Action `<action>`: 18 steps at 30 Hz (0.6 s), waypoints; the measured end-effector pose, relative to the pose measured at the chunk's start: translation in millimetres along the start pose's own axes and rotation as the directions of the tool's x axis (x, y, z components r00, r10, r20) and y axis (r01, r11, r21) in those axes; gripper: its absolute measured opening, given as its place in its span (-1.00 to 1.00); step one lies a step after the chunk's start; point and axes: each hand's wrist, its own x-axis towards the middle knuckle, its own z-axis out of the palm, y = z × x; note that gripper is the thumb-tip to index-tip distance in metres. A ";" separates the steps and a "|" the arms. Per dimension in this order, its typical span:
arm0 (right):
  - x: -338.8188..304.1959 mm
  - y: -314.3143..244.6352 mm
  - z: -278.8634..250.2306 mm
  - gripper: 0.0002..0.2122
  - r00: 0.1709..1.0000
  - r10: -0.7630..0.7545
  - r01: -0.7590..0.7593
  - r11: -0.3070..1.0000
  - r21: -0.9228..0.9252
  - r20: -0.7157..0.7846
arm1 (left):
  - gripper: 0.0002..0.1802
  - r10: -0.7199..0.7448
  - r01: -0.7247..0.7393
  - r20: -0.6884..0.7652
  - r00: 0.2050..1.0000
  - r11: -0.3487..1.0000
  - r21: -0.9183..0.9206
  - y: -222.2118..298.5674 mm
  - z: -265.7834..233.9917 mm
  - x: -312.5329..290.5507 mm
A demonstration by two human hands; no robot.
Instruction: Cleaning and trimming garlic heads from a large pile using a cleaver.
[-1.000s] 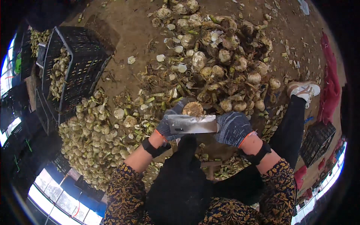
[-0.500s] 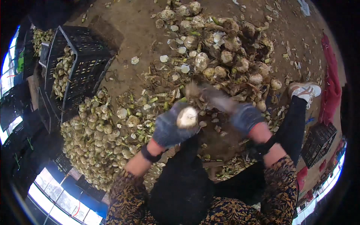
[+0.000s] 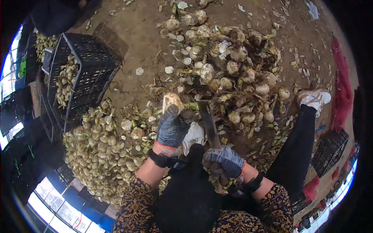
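My left hand (image 3: 169, 126), in a grey knit glove, is closed around a garlic bulb (image 3: 172, 101) held above the littered floor. Its green stem (image 3: 191, 106) points right, near the tip of a knife (image 3: 210, 123). Gloved as well, my right hand (image 3: 227, 160) grips the knife's handle close to my body. The long, dark, flat blade points away from me; whether it touches the stem I cannot tell. Beyond both hands lies a heap of dirty garlic bulbs (image 3: 233, 68) with stems and roots.
A pile of garlic with short-cut stems (image 3: 97, 147) spreads at my left. Behind it, a black plastic crate (image 3: 91, 64) of garlic lies tipped. My outstretched leg ends in a white shoe (image 3: 315, 99) at right, near red cloth (image 3: 340, 85) and another black crate (image 3: 330, 151).
My right hand has come down and left toward my body, bringing the knife lower. My left hand has moved slightly up and left, and the bulb has turned so its stem points right.
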 end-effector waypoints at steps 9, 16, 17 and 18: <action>25.3 -5.6 -4.1 -0.87 0.973 -0.211 0.220 0.969 -0.110 0.092 | -0.40 -0.148 0.098 0.113 0.982 0.928 0.360 2.4 5.2 -34.0; 15.5 -17.2 -40.6 -0.88 0.989 -0.058 0.079 0.985 0.152 -0.135 | -0.74 0.585 -0.066 0.174 0.792 -0.201 0.977 195.8 -127.5 -65.6; 16.5 -14.3 -50.2 -0.88 0.965 -0.234 0.219 0.967 -0.129 -0.121 | -0.69 0.688 0.021 0.115 0.717 -0.186 0.982 208.7 -139.9 -70.6; 17.9 -10.9 -60.1 -0.87 0.909 -0.404 0.335 0.854 -0.397 -0.101 | -0.64 0.780 0.110 0.060 0.623 -0.163 0.980 219.0 -145.9 -76.2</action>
